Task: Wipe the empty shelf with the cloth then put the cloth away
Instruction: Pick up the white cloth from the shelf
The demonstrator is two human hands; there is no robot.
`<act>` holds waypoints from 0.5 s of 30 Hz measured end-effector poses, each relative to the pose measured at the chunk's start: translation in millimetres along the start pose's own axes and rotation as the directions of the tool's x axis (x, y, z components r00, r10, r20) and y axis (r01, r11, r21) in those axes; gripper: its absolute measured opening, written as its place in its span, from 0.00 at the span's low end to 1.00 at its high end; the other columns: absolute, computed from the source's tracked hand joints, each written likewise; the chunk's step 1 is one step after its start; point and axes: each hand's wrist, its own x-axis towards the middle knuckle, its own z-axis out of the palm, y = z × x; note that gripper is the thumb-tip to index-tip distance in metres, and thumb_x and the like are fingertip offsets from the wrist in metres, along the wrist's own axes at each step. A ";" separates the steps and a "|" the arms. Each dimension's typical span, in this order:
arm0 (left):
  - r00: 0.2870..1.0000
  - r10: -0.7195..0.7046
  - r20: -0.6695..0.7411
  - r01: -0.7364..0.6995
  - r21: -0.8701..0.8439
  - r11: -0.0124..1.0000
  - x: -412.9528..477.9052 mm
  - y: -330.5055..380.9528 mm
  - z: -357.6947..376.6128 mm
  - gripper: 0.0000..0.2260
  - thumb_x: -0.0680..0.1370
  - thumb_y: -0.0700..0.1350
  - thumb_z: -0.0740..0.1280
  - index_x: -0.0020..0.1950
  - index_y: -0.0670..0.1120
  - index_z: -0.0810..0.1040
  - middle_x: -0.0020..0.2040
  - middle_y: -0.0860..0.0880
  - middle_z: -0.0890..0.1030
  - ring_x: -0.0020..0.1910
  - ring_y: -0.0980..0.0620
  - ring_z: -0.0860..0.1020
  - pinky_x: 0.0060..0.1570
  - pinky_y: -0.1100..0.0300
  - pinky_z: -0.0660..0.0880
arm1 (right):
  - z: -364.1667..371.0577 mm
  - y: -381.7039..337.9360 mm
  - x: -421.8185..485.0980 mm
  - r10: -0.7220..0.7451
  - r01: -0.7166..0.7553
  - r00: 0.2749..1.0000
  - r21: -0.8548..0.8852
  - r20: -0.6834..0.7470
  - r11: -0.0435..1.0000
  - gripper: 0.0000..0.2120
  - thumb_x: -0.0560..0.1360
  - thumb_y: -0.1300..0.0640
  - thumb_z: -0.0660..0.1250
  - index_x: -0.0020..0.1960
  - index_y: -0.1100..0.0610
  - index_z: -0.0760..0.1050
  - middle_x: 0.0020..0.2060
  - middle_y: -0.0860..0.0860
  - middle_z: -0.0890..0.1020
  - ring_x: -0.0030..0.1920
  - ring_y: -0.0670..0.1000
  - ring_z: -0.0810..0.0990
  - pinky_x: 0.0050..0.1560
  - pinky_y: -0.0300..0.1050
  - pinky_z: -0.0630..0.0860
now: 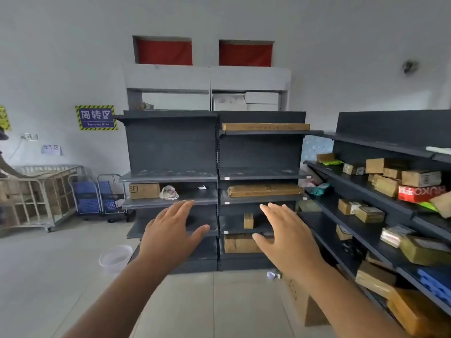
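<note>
A dark grey shelf unit (170, 147) stands ahead against the wall. Its dusty board at mid height (168, 176) holds nothing, and the matching board on the right half (261, 173) is also bare. My left hand (170, 228) and my right hand (285, 232) are both stretched out in front of the unit, palms down, fingers spread, holding nothing. They hang in the air short of the shelves, not touching them. A small pale blue crumpled thing (271, 275) lies on the floor by the unit's foot; I cannot tell if it is the cloth.
A translucent white basin (114, 258) sits on the floor left of the unit. Cardboard boxes (144, 190) lie on lower boards. A second shelf run (380, 191) full of parcels lines the right side. Blue trolleys (97, 196) and a cage cart (36, 198) stand at left.
</note>
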 end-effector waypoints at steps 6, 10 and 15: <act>0.987 0.037 0.155 -0.036 -0.011 0.999 41.2 0.7 50.0 0.33 0.74 0.68 0.58 0.75 0.58 0.55 0.76 0.56 0.62 0.73 0.50 0.62 0.69 0.45 0.67 | 21.1 53.2 17.9 0.119 -0.118 0.991 -0.021 0.061 0.993 0.31 0.76 0.40 0.57 0.75 0.45 0.51 0.77 0.45 0.56 0.77 0.50 0.50 0.73 0.54 0.56; 0.983 0.077 0.169 -0.077 -0.006 0.997 86.5 19.7 89.1 0.32 0.74 0.67 0.58 0.75 0.58 0.55 0.76 0.56 0.62 0.73 0.50 0.62 0.69 0.45 0.67 | 30.7 105.6 46.9 0.165 -0.164 0.986 -0.022 0.026 0.986 0.32 0.75 0.38 0.56 0.75 0.45 0.51 0.77 0.46 0.56 0.77 0.50 0.50 0.73 0.55 0.58; 0.976 0.135 0.171 -0.130 -0.040 0.991 158.8 55.8 135.5 0.30 0.74 0.66 0.60 0.73 0.59 0.57 0.75 0.57 0.63 0.72 0.50 0.65 0.67 0.45 0.69 | 50.2 163.5 97.5 0.210 -0.210 0.978 -0.006 0.014 0.978 0.33 0.75 0.38 0.58 0.75 0.46 0.52 0.77 0.47 0.57 0.77 0.52 0.51 0.73 0.54 0.58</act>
